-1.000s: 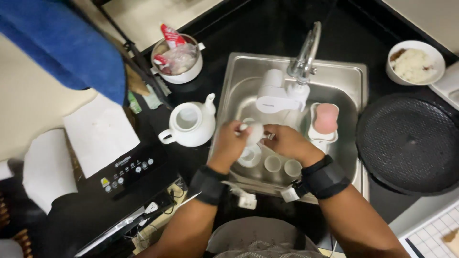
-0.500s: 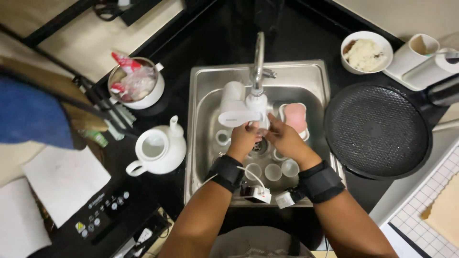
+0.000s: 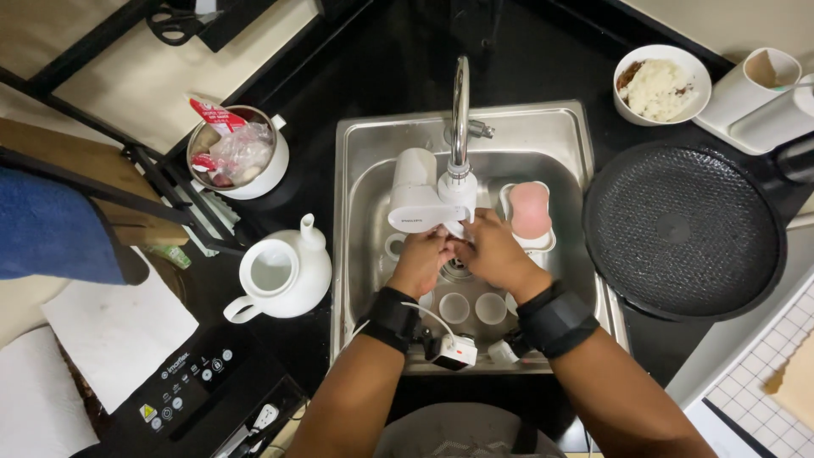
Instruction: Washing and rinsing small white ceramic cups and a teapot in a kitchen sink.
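Note:
Both my hands are pressed together over the drain of the steel sink (image 3: pixel 356 144), right under the white filter unit (image 3: pixel 415 197) on the faucet (image 3: pixel 459 102). My left hand (image 3: pixel 421 261) and my right hand (image 3: pixel 496 253) are curled around a small white cup, which they almost completely hide. Each wrist wears a black band. Two more small white cups (image 3: pixel 454 308) (image 3: pixel 490 308) stand on the sink floor just below my hands. A pink sponge (image 3: pixel 530 209) lies in a white dish at the right of the basin.
A lidless white teapot (image 3: pixel 284 271) and a white pot holding wrappers (image 3: pixel 237 153) stand left of the sink. A black round pan (image 3: pixel 682 229) and a bowl of rice (image 3: pixel 661 85) are on the right. A blue cloth (image 3: pixel 51 225), paper towel (image 3: pixel 119 339) and black appliance (image 3: pixel 186 390) lie at left.
The view has swung left and forward, so the sink sits more central. My hands have moved up with the cup, from the middle of the basin to under the faucet's filter.

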